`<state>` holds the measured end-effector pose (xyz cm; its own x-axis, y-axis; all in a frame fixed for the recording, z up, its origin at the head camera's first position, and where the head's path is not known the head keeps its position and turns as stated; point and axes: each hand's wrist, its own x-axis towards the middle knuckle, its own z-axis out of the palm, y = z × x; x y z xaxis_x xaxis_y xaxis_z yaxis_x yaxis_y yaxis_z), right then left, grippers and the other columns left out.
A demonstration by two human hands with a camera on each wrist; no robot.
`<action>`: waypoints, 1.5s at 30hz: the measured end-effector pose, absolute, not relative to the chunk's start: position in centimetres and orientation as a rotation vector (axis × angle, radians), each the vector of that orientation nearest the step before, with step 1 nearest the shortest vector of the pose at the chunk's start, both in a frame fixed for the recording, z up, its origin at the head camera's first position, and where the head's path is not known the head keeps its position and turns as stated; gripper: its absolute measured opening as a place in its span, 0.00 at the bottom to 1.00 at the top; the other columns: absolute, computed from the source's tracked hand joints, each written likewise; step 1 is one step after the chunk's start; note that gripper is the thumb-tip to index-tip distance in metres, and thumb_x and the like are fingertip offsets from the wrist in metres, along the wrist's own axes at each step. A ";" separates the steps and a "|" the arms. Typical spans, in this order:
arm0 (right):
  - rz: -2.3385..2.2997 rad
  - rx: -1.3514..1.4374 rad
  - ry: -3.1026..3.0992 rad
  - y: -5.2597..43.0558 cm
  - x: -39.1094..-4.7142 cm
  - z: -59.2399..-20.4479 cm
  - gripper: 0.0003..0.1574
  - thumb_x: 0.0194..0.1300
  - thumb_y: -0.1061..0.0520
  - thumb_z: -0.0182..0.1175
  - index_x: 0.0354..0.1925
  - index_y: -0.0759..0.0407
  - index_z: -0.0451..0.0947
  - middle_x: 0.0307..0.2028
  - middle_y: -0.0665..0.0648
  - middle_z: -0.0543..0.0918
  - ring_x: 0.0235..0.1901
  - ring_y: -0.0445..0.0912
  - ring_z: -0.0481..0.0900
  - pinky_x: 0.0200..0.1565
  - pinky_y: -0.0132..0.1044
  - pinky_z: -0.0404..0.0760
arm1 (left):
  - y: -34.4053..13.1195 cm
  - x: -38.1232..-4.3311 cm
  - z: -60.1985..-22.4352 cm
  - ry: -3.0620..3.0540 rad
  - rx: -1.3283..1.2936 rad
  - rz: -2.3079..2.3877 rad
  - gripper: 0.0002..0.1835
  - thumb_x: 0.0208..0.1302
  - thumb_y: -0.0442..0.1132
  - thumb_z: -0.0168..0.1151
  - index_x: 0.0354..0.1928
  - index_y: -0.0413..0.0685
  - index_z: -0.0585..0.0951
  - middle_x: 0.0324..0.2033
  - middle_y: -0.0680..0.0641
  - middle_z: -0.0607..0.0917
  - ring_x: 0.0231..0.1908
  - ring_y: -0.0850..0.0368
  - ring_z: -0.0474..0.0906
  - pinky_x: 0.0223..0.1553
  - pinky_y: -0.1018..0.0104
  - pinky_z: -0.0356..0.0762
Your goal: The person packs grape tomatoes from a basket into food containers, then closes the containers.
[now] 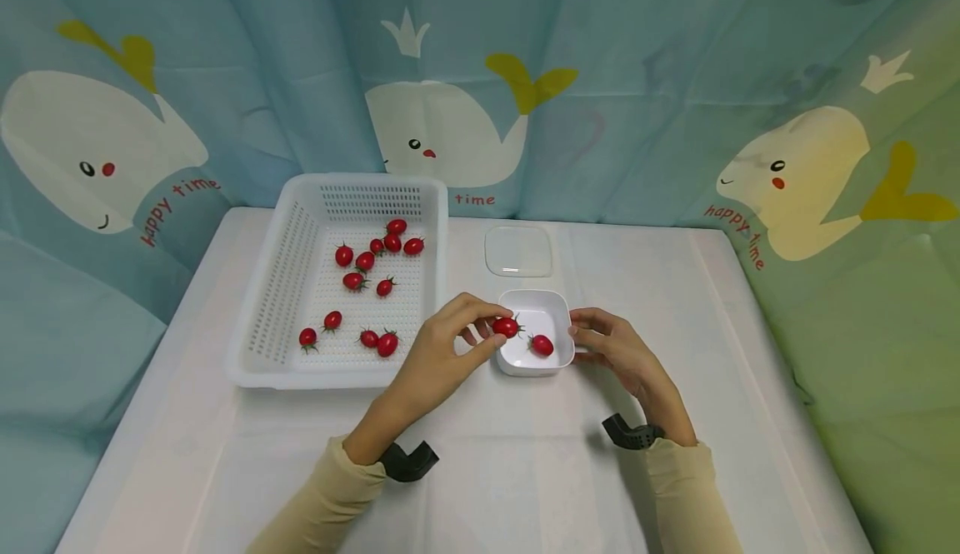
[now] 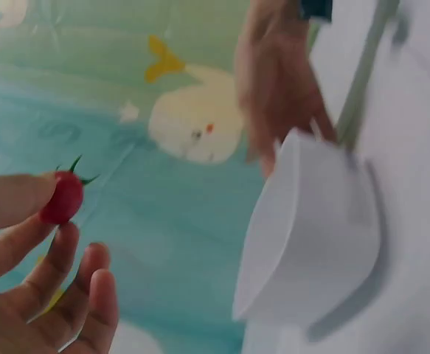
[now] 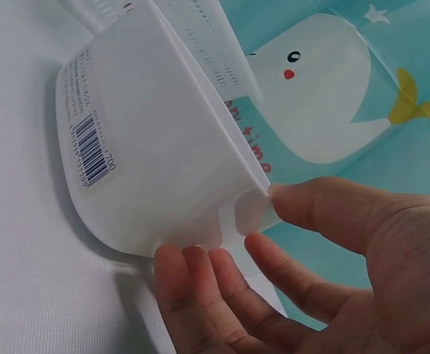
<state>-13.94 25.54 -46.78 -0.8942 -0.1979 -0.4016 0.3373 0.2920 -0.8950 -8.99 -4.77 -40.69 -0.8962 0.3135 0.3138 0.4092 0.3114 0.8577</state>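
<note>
"Left hand first: what is it doing on your screen?"

"From my console I see it pinching a red cherry tomato between thumb and fingertips, just right of the head view's centre. That fruit is over the left part of the small white box, where a second tomato lies on the bottom."

"And the right hand?"

"I have it at the box's right side, holding on: thumb at the rim, fingertips against the outside. My right wrist feed also shows a barcode label on the box."

"What else is on the surface?"

"Left of centre in the head view I see a white basket with loose tomatoes scattered over its floor. A clear lid lies just above the box in the frame. Across the top I get a curtain printed with whales."
</note>
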 end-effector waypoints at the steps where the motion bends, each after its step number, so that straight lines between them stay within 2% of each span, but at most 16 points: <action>1: -1.634 0.127 2.129 25.5 -13.9 -46.8 0.33 0.74 0.55 0.63 0.70 0.67 0.69 0.55 0.59 0.81 0.48 0.42 0.82 0.53 0.39 0.88 | -4.3 -8.9 -40.8 -2.458 -0.689 -1.670 0.14 0.69 0.38 0.70 0.55 0.55 0.85 0.44 0.58 0.83 0.42 0.61 0.79 0.43 0.68 0.82; 5: -1.636 0.138 2.125 25.4 -14.0 -46.8 0.32 0.74 0.55 0.63 0.69 0.66 0.70 0.56 0.60 0.80 0.48 0.43 0.83 0.53 0.41 0.88 | -2.4 -8.6 -41.8 -2.419 -0.671 -1.722 0.14 0.68 0.38 0.71 0.55 0.52 0.86 0.44 0.54 0.83 0.43 0.54 0.81 0.42 0.69 0.81; 8: -1.640 0.128 2.130 25.4 -14.0 -46.9 0.31 0.74 0.55 0.63 0.69 0.67 0.70 0.57 0.63 0.80 0.48 0.42 0.83 0.52 0.40 0.88 | -1.4 -8.5 -42.9 -2.410 -0.621 -1.751 0.15 0.68 0.39 0.72 0.55 0.52 0.86 0.44 0.53 0.84 0.43 0.53 0.81 0.42 0.69 0.81; 17: -1.628 0.119 2.145 25.4 -14.0 -46.7 0.32 0.74 0.55 0.62 0.70 0.67 0.69 0.58 0.65 0.80 0.48 0.42 0.83 0.51 0.37 0.88 | 0.1 -9.4 -46.1 -2.406 -0.427 -1.690 0.16 0.66 0.37 0.73 0.54 0.49 0.86 0.43 0.49 0.84 0.43 0.48 0.80 0.42 0.60 0.81; 27: -1.637 0.115 2.137 25.6 -13.9 -46.9 0.33 0.74 0.54 0.63 0.70 0.67 0.70 0.60 0.66 0.79 0.47 0.42 0.83 0.51 0.37 0.88 | 0.6 -11.2 -48.0 -2.478 -0.486 -1.538 0.15 0.65 0.39 0.74 0.53 0.52 0.87 0.44 0.54 0.87 0.46 0.55 0.78 0.45 0.67 0.76; 32: -1.640 0.109 2.139 25.6 -13.9 -47.0 0.33 0.74 0.54 0.63 0.70 0.68 0.69 0.60 0.66 0.79 0.47 0.42 0.84 0.51 0.37 0.88 | 1.0 -11.7 -48.2 -2.500 -0.603 -1.395 0.14 0.64 0.40 0.75 0.51 0.52 0.88 0.43 0.55 0.88 0.46 0.55 0.78 0.50 0.62 0.76; 38: -1.635 0.088 2.143 25.7 -13.9 -47.0 0.34 0.74 0.53 0.63 0.70 0.68 0.69 0.60 0.66 0.80 0.48 0.42 0.84 0.52 0.37 0.87 | 1.2 -12.1 -48.3 -2.598 -0.685 -1.166 0.13 0.65 0.45 0.73 0.51 0.58 0.88 0.41 0.58 0.89 0.46 0.58 0.79 0.46 0.61 0.71; 45: -1.645 0.080 2.137 25.7 -13.8 -47.0 0.33 0.75 0.53 0.63 0.70 0.68 0.69 0.60 0.67 0.79 0.48 0.42 0.84 0.53 0.38 0.87 | 1.5 -12.5 -48.4 -2.604 -0.723 -1.013 0.11 0.67 0.46 0.72 0.50 0.60 0.87 0.40 0.59 0.87 0.45 0.59 0.80 0.57 0.53 0.70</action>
